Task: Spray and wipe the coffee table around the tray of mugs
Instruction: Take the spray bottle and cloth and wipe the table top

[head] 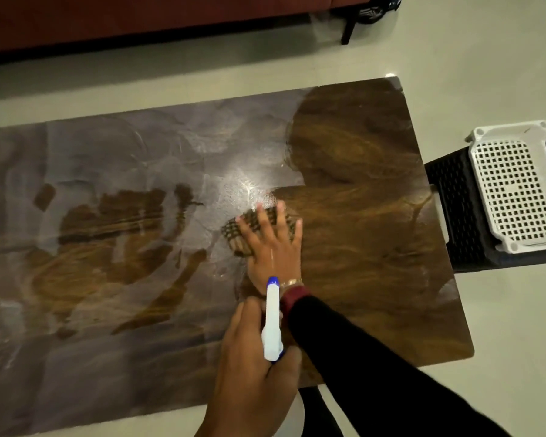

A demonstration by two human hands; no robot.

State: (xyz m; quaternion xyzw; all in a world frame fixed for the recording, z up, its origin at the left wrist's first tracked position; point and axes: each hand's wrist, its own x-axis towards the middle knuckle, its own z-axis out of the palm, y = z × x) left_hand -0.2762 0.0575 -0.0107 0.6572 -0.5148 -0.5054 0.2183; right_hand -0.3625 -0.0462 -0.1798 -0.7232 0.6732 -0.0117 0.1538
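The left hand [252, 373] is wrapped tight round a white spray bottle [273, 323] with a blue tip, thumb over the near side, nozzle pointing away over the table. Ahead of it the right hand [270, 244] lies flat and open, fingers spread, pressing a checked cloth [237, 234] onto the coffee table [375, 247]; its dark-sleeved arm reaches in from the lower right, a bracelet at the wrist. The tabletop is glossy brown on the right and cloudy grey with smeared film on the left, with the cloth sitting at the border between them. Off the table's right end, a white perforated basket [517, 187] rests on a dark stool [454, 216].
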